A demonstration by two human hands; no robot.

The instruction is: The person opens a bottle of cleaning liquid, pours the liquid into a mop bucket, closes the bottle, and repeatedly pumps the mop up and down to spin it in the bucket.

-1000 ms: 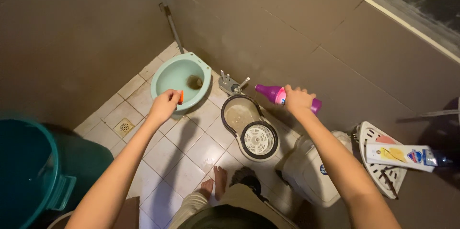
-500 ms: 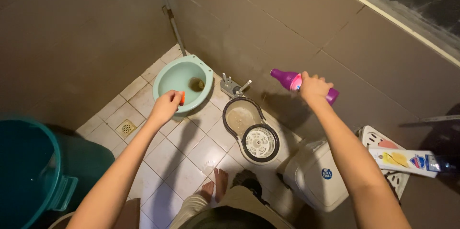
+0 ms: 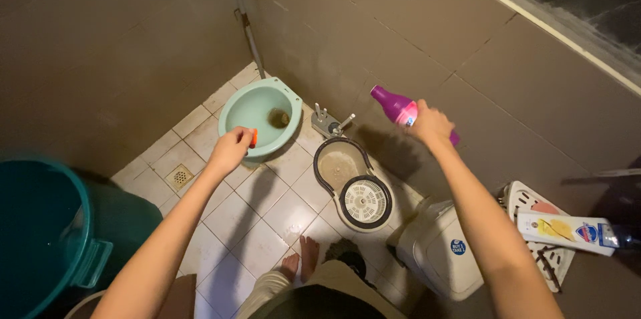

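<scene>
My right hand (image 3: 431, 125) grips a purple bottle (image 3: 395, 105) with a pink label, held out in the air near the brown wall, its neck pointing left. My left hand (image 3: 231, 148) is closed on a small orange cap (image 3: 253, 136), hovering over the front rim of a pale green toilet bowl (image 3: 257, 111) set in the tiled floor. Between my two arms sits a grey mop bucket with a round white spinner basket (image 3: 364, 201).
A large teal water bucket (image 3: 47, 239) stands at the lower left. A white plastic container (image 3: 446, 252) sits at the lower right beside a white wall rack (image 3: 544, 225) holding a white tube. A floor drain (image 3: 178, 175) lies left of my arm. My bare feet (image 3: 299, 260) are below.
My right hand has lifted the purple bottle up and slightly right, away from the mop bucket. My left hand has stayed over the toilet rim with the orange cap.
</scene>
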